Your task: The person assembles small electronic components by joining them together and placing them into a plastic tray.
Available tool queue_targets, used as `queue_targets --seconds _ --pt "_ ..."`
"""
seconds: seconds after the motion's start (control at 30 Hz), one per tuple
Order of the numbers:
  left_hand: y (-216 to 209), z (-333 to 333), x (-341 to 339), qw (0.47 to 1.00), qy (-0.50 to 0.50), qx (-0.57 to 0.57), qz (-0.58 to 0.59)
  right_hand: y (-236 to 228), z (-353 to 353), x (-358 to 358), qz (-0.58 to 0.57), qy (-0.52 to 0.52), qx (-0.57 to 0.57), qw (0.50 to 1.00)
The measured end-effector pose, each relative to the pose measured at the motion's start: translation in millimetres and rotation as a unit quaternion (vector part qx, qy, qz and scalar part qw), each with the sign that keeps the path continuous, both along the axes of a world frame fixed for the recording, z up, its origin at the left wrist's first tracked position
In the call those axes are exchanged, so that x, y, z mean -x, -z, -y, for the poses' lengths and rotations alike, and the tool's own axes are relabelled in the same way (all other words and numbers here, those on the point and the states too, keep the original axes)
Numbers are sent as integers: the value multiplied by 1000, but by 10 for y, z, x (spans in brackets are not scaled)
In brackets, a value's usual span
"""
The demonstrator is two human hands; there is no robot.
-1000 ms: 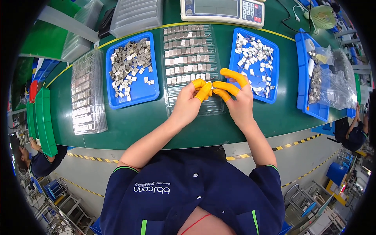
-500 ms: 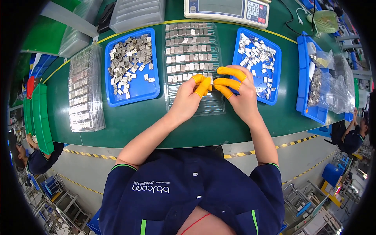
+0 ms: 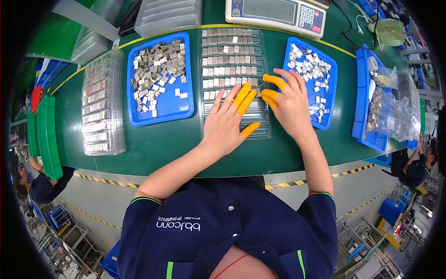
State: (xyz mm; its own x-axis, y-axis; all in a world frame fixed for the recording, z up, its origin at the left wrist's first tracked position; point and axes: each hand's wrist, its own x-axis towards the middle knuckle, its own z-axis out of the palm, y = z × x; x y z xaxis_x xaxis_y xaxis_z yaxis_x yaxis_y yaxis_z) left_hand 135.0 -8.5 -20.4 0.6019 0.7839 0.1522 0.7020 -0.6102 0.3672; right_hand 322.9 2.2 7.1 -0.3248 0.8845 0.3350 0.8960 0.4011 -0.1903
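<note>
Yellow finger cots cover some fingers on both hands. My left hand [image 3: 226, 116] lies spread over a clear plastic tray [image 3: 260, 132], its fingertips on the lowest filled row of small metal connector pieces [image 3: 228, 71]. At the tray's right edge, my right hand [image 3: 291, 102] has its thumb and index finger apart, with nothing visible between them. Several rows of the tray hold pieces; its near slots are bare. A blue tray [image 3: 185, 110] of loose grey metal pieces [image 3: 155, 69] stands left, and another blue tray [image 3: 326, 122] of white pieces [image 3: 312, 65] stands right.
A stack of filled clear trays [image 3: 103, 104] stands at the left, beside green bins [image 3: 49, 135]. At the back are empty clear trays [image 3: 168, 16] and a weighing scale [image 3: 276, 13]. A blue bin [image 3: 358, 114] with plastic bags [image 3: 402, 111] sits far right. Co-workers are at both sides.
My hands have parted from the small piece they held together. The left has opened flat onto the tray; the right has shifted slightly right. The whole view has shifted a little.
</note>
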Motion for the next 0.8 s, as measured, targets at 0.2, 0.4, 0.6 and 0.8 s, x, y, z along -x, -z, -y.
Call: queue_targets --seconds 0.2,0.4,0.6,0.8 --pt "35 2 2 999 -4 -4 -33 -28 -26 16 13 -26 9 1000" --pt "16 3 -15 999 -7 -17 -50 -35 -35 -2 12 -36 13 999" --pt "25 16 -19 999 -15 -13 -32 65 0 -34 -104 0 53 993" --pt "-3 19 -11 999 -12 -24 -23 4 157 -63 -97 38 33 994"
